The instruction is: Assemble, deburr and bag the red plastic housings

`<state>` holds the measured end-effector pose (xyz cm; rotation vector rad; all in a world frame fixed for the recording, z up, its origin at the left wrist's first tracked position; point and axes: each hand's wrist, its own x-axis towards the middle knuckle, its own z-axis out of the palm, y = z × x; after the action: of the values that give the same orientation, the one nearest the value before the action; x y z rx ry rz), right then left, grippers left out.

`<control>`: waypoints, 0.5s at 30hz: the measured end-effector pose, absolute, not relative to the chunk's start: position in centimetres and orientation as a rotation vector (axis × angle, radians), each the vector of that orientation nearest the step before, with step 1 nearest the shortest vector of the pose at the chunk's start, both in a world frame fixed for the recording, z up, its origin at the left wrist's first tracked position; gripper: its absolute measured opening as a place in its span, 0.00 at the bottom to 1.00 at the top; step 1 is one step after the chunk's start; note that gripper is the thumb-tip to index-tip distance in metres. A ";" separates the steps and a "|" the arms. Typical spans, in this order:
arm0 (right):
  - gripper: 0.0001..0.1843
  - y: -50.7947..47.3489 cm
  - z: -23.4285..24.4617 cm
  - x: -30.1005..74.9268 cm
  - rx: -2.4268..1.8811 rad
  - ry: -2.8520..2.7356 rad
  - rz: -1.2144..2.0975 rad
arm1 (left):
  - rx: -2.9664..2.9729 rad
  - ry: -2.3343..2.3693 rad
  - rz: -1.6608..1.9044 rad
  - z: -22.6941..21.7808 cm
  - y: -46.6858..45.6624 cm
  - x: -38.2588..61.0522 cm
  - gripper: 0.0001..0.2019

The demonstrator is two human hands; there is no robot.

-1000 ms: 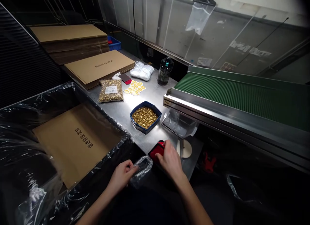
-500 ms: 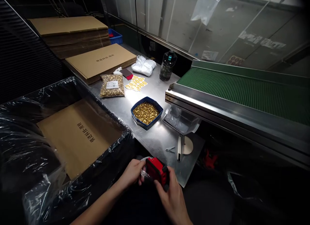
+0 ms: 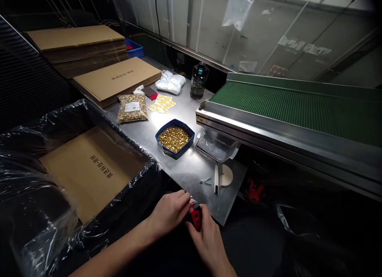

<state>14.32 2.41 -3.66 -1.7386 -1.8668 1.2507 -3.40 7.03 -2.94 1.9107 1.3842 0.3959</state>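
Low in front of me, my right hand [image 3: 207, 233] grips a red and black object [image 3: 196, 217], mostly covered by my fingers; its exact kind is unclear. My left hand [image 3: 171, 209] is closed against its left side, pinching a bit of clear plastic film [image 3: 192, 200] that shows at the fingertips. Beyond the hands, a blue tray [image 3: 171, 153] filled with small gold-coloured metal pieces [image 3: 175, 138] rests on the metal table [image 3: 176, 171]. A few small screw-like metal pieces [image 3: 205, 181] and a white-handled scoop [image 3: 216, 178] lie nearest my hands.
A green ribbed conveyor [image 3: 268, 106] extends to the right. On the left stands a box lined with clear plastic [image 3: 143, 169], with cardboard inside. Further back are a filled bag [image 3: 132, 115], sticker sheets [image 3: 162, 104], a white bundle [image 3: 170, 83], a bottle [image 3: 199, 84] and stacked cardboard [image 3: 116, 76].
The red and black object has turned, showing a narrower side. My left hand has moved up and over its top. The whole view has shifted slightly.
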 end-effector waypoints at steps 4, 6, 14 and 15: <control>0.16 1.9 -5.0 14.7 -1.821 -1.565 1.222 | 1.901 1.488 0.378 -3.2 4.8 -3.2 0.08; 0.21 1.9 -5.8 14.9 -1.833 -1.497 1.179 | 1.858 1.545 0.380 -3.4 4.2 -3.0 0.08; 0.30 3.0 -7.4 16.5 -1.693 -1.411 1.124 | 1.822 1.217 0.619 -1.6 4.1 -0.2 0.09; 0.29 3.1 -7.4 16.6 -1.665 -1.406 1.108 | 1.791 1.203 0.644 -1.4 4.1 0.2 0.09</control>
<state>16.62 3.08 -7.38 -1.6651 -1.4055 1.1082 0.18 4.14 -1.40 1.7908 1.2035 0.6437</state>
